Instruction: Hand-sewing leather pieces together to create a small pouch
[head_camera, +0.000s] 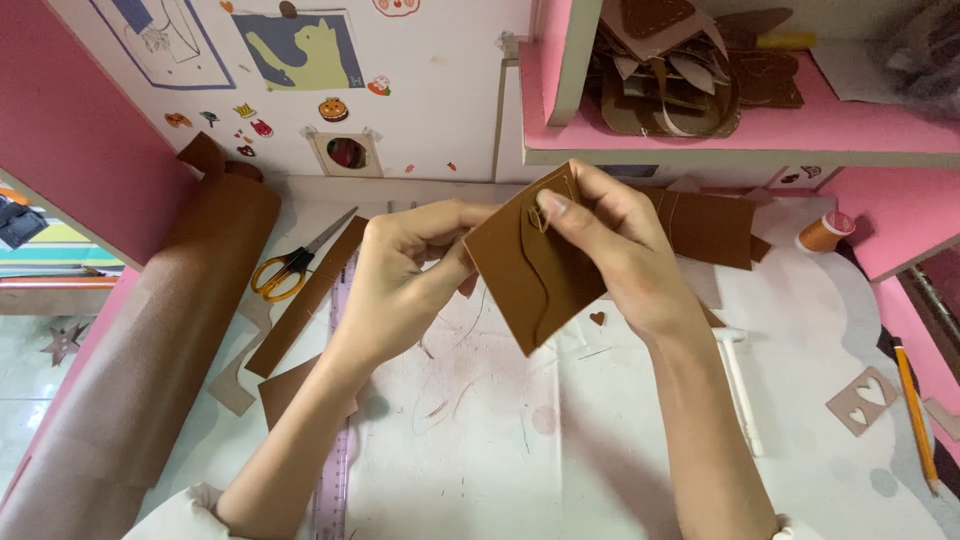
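Leather piece (525, 275), brown, folded with a wavy flap edge, held up above the middle of the desk (560, 440), tilted, one corner pointing down. Gripped at its left edge by the left hand (405, 275), fingers curled shut around that edge, thumb on the front face. Pinched at the top corner by the right hand (615, 245), thumb and forefinger closed tight on the corner, other fingers folded behind. Something thin at that pinch, too small to tell what.

Around it on the desk:
- scissors (290, 265) with orange handles, left of the left hand, well apart from it
- long brown strip (305, 300) lying slantwise beside the scissors, over a purple ruler (335, 460)
- big brown roll (160, 330) along the left edge
- more brown sheet (710, 225) behind the right hand
- orange thread spool (822, 232) at far right, near the pink wall
- small brown heart (597, 318) just below the held piece
- heart stencil (863, 400) and pencil (915, 415) at right, near each other
- white tool (742, 385) beside the right forearm

Pink shelf (760, 130) above, stacked with brown cut-outs (680, 70).
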